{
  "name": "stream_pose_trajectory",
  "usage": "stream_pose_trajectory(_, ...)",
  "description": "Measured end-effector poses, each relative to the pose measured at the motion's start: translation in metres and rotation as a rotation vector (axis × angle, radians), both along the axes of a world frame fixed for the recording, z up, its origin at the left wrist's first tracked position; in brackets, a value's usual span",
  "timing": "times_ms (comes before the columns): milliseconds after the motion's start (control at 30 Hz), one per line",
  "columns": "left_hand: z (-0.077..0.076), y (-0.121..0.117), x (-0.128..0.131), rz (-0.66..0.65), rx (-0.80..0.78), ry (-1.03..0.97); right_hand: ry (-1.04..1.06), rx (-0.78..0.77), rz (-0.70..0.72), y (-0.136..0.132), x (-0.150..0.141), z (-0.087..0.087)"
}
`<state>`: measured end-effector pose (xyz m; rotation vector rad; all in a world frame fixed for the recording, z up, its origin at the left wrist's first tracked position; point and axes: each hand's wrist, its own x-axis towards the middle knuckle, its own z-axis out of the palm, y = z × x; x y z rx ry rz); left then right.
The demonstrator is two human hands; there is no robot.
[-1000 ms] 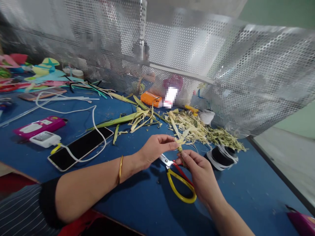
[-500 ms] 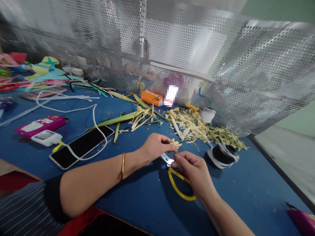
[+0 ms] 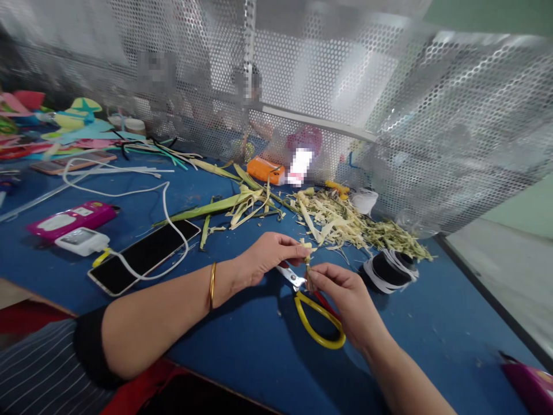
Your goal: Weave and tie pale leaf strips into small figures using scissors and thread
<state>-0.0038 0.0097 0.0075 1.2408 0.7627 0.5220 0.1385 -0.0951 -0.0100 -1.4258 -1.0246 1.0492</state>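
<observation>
Between my two hands is a small piece of pale yellow-green plant leaf (image 3: 307,260), with a brownish strand hanging below it. My left hand (image 3: 273,256) is closed, thumb and fingers pinching its upper end. The closed fingertips of my right hand (image 3: 343,291) pinch the lower strand. Scissors (image 3: 322,340) with one yellow and one red handle are beneath the hands. Their silver blades point up and left, partly hidden by the left hand, and the red handle runs behind the right hand. I cannot tell whether the right hand touches them.
Plant shavings (image 3: 332,222) and long green leaves (image 3: 216,207) lie beyond my hands. A black spool wound with white cord (image 3: 391,271) stands right. At left are a black phone (image 3: 144,259), a white cable and a magenta device (image 3: 73,219). A perforated screen (image 3: 311,75) backs the table.
My hands have drawn slightly apart, so more of the strand shows between them. The left hand has tilted over the leaf piece. The scissors have barely shifted.
</observation>
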Motion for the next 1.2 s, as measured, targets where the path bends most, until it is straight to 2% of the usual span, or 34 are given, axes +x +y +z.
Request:
stream_pose_trajectory(100,-0.006,-0.006,0.003,-0.024,-0.076,-0.067,0.037,0.047,-0.116,0.001,-0.003,0.0)
stream_pose_trajectory(167,-0.009,-0.011,0.005,-0.032,-0.088,-0.081,0.031,0.058,-0.145,0.002,-0.004,-0.001)
stream_pose_trajectory(300,-0.013,-0.02,0.01,0.098,-0.05,-0.066,-0.144,0.049,-0.144,0.002,-0.005,-0.005)
stream_pose_trajectory(367,-0.013,-0.022,0.011,0.122,-0.033,-0.064,-0.224,0.063,-0.14,0.002,-0.005,-0.008)
stream_pose_trajectory(600,-0.011,-0.018,0.009,0.041,0.027,-0.101,-0.406,0.134,-0.095,0.001,0.005,-0.008)
stream_pose_trajectory(700,-0.009,-0.017,0.008,0.032,-0.041,-0.082,-0.456,0.16,-0.145,0.001,0.006,-0.008)
stream_pose_trajectory(767,-0.008,-0.017,0.009,0.061,-0.134,-0.086,-0.423,0.147,-0.166,0.001,0.004,-0.006)
stream_pose_trajectory(867,-0.008,-0.017,0.01,0.102,-0.22,-0.118,-0.286,0.087,-0.104,0.002,-0.002,-0.004)
stream_pose_trajectory(1033,-0.01,-0.018,0.01,0.125,-0.167,-0.106,-0.228,0.036,-0.064,0.002,-0.007,-0.003)
stream_pose_trajectory(1200,-0.007,-0.017,0.008,0.085,-0.086,-0.08,-0.217,0.035,-0.021,0.002,0.0,-0.005)
